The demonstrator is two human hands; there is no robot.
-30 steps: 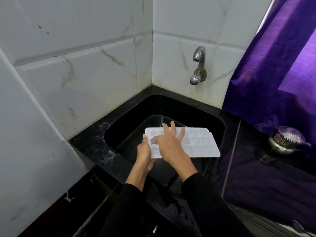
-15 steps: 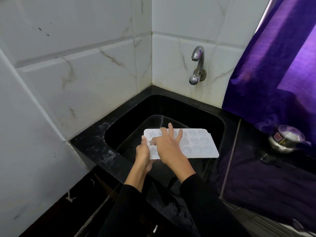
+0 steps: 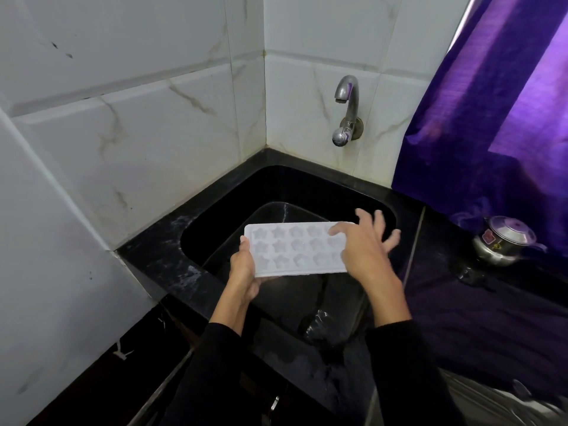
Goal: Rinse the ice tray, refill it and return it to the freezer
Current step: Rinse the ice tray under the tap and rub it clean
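Since a second ago my right hand (image 3: 365, 256) has slid from the left part of the tray (image 3: 295, 250) to its right end, and the star-shaped cups it was covering now show in three rows. That hand lies over the tray's right end with the fingers (image 3: 387, 241) spread and loosely bent, the tips blurred; I cannot tell whether they press the plastic or only hover at its edge. My left hand (image 3: 244, 269) keeps its grip on the tray's left end, thumb on the top rim, the other fingers curled under it out of sight.

I hold the white tray roughly level over the black sink (image 3: 215, 216), cups facing up, clear of the basin floor. Whether the cups hold water I cannot tell.

At the back, a metal tap (image 3: 347, 109) comes out of the tiled wall (image 3: 153, 118), well above and behind the tray, with no stream visible under its spout. To my right a purple curtain (image 3: 491, 103) hangs down to the black counter (image 3: 461, 302), and a small lidded steel pot (image 3: 504, 241) stands on that counter just below it, well apart from the sink. Black sleeves (image 3: 215, 364) cover both my forearms.
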